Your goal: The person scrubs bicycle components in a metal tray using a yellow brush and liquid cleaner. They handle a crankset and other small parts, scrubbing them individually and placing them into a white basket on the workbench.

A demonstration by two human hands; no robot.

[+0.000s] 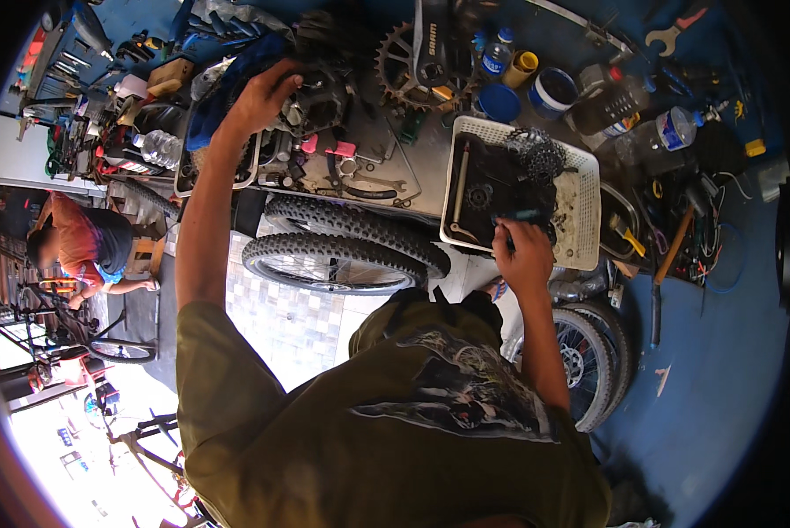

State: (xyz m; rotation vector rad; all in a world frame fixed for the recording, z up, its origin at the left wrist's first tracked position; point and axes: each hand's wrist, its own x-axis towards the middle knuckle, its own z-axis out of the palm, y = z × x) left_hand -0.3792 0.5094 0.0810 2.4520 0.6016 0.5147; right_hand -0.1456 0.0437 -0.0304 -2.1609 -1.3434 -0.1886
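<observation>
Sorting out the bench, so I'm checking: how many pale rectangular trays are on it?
2 in view: one at the right hand, the perforated tray; another tray, partly covered by the left forearm. Clutter may hide more.

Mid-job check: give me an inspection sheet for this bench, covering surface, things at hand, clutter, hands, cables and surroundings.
Surface: workbench, crowded, with a spanner among loose tools.
Things at hand: white tray holding a sprocket cluster and a silver wrench.
Clutter: crank with chainring, bottles and tubs along the back.
Hands: left hand over dark parts near blue cloth, contact unclear; right hand at a dark teal item in the tray, grip unclear.
Cables: thin blue loop at right, cable or tube unclear.
Surroundings: knobbly tyres nearby; another person beside a bicycle, far left.
</observation>
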